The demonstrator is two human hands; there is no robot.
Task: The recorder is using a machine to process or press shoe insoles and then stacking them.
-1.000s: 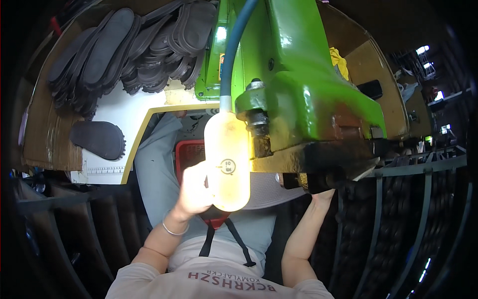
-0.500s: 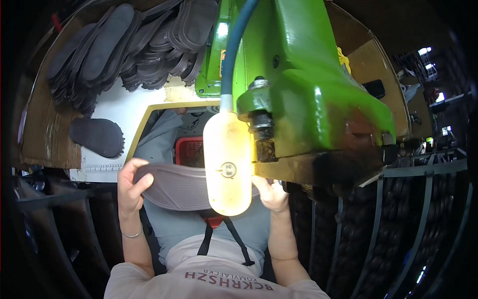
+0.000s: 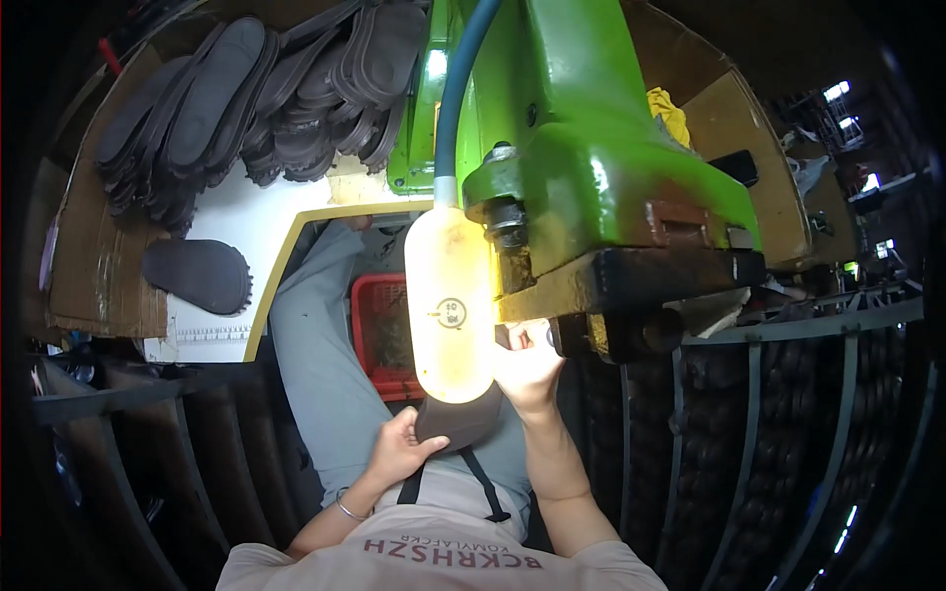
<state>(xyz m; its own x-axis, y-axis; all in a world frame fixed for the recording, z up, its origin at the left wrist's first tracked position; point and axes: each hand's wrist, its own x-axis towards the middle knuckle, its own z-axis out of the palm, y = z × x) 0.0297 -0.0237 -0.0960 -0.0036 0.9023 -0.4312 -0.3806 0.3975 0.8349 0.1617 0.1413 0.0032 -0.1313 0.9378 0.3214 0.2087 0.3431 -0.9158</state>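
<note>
A dark brown shoe sole [image 3: 458, 426] hangs over my lap, its upper part hidden behind a glowing yellow-white lamp [image 3: 450, 305]. My left hand [image 3: 402, 451] grips the sole's lower end, thumb on top. Beside the lamp, my right hand [image 3: 532, 366] is closed at the sole's far part, close to the head of a green machine [image 3: 601, 148]. The lamp covers some of its fingers and the spot where they meet the sole.
Stacked dark soles [image 3: 217, 94] lie on the white tabletop [image 3: 212, 335] at the far left, with a single sole [image 3: 200, 276] nearer. Below the table opening stands a red basket [image 3: 363, 340]. Cardboard [image 3: 108, 286] walls flank the table; metal racks [image 3: 847, 424] stand at right.
The sole has swung from lying crosswise to pointing down toward me. My left hand moved right and nearer with its end; my right hand shifted slightly up beside the machine head.
</note>
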